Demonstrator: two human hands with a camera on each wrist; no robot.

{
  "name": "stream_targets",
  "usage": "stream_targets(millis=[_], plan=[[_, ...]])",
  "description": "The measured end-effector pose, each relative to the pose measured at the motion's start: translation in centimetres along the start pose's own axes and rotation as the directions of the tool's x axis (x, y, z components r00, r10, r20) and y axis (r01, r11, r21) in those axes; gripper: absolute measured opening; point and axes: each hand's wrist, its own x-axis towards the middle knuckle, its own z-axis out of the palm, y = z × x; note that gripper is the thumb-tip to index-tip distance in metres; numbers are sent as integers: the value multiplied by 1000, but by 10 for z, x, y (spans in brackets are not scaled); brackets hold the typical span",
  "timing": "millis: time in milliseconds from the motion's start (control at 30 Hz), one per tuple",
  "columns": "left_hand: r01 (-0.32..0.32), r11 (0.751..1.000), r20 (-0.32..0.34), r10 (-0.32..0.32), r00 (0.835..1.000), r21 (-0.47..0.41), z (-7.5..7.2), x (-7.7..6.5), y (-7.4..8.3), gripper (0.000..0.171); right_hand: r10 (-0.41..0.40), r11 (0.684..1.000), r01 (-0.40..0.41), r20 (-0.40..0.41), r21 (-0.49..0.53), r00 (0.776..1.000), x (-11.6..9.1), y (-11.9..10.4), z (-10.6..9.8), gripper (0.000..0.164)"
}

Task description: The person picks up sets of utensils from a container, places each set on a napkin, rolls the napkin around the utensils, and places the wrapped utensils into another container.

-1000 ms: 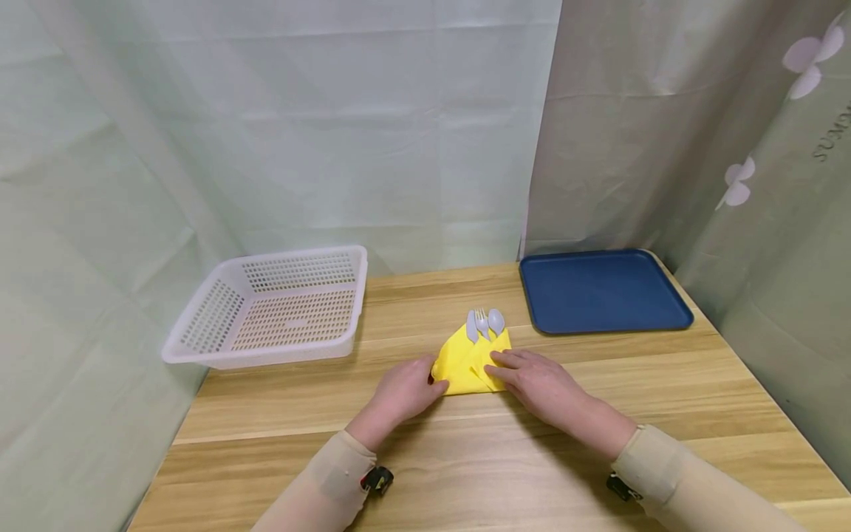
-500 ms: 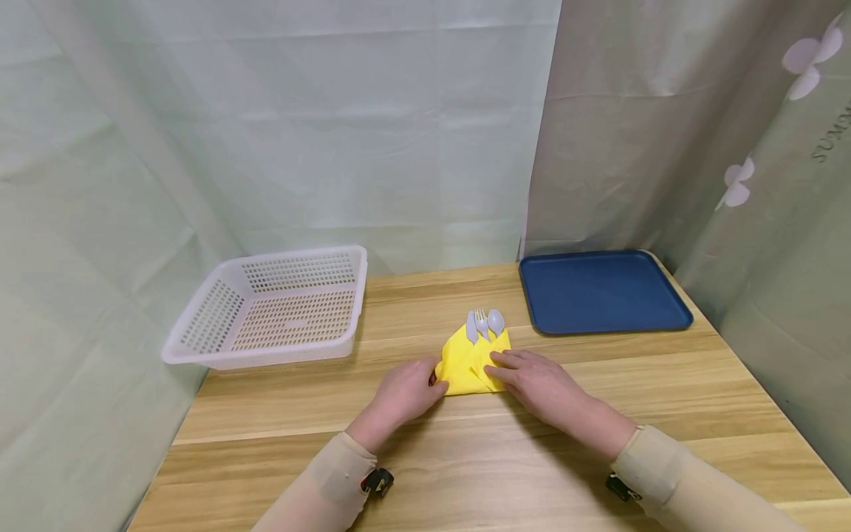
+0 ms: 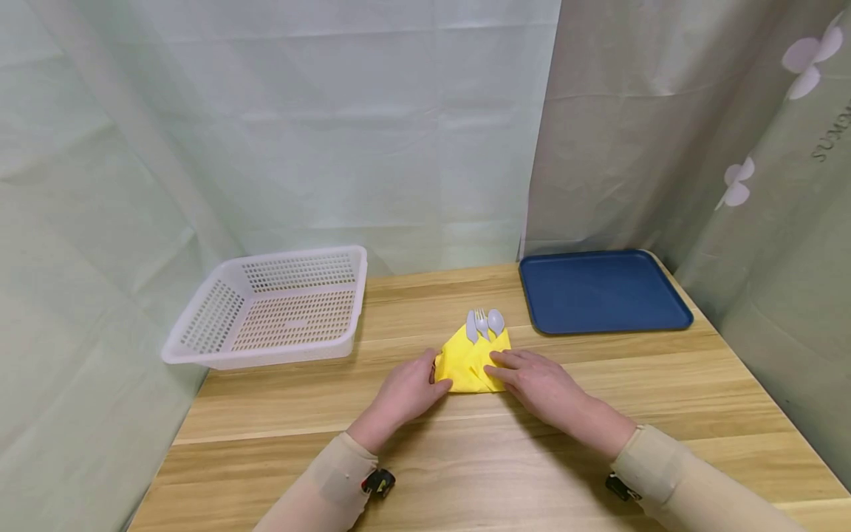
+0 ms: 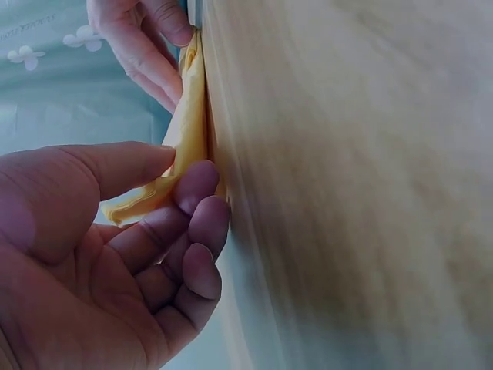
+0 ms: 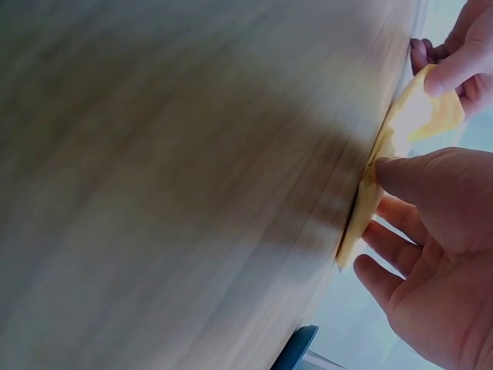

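A folded yellow napkin point(image 3: 459, 363) lies on the wooden table with a pale plastic knife point(image 3: 471, 327), fork point(image 3: 482, 324) and spoon point(image 3: 496, 322) side by side, their heads showing past its far edge and their handles hidden in the cloth. At its left edge, my left hand point(image 3: 407, 389) pinches the cloth; in the left wrist view the thumb is above the napkin edge point(image 4: 191, 131) and curled fingers are beneath it. My right hand point(image 3: 544, 383) rests on the napkin's right part, pressing with extended fingers. The right wrist view shows the thumb point(image 5: 400, 176) against the cloth.
A white perforated basket point(image 3: 352, 341) stands at the back left of the table point(image 3: 465, 458). At the back right lies a dark blue tray point(image 3: 601, 292). Pale curtains point(image 3: 372, 125) hang behind and at both sides.
My left hand has shifted slightly right and inward, bringing the napkin's left edge with it. The right hand, cutlery, basket and tray have stayed in place.
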Motion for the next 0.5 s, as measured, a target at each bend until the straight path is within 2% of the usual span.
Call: stream_targets(millis=[133, 333, 500], plan=[[20, 999, 14, -21, 1000, 25, -1, 1, 2, 30, -4, 1000, 4, -5, 0, 1000, 0, 0, 0, 38], [20, 999, 42, -22, 999, 50, -1, 0, 3, 37, 25, 1000, -25, 28, -6, 999, 0, 1, 1, 38], [26, 999, 39, -28, 999, 40, -1, 0, 7, 38, 26, 1000, -26, 22, -11, 999, 1, 0, 1, 37]])
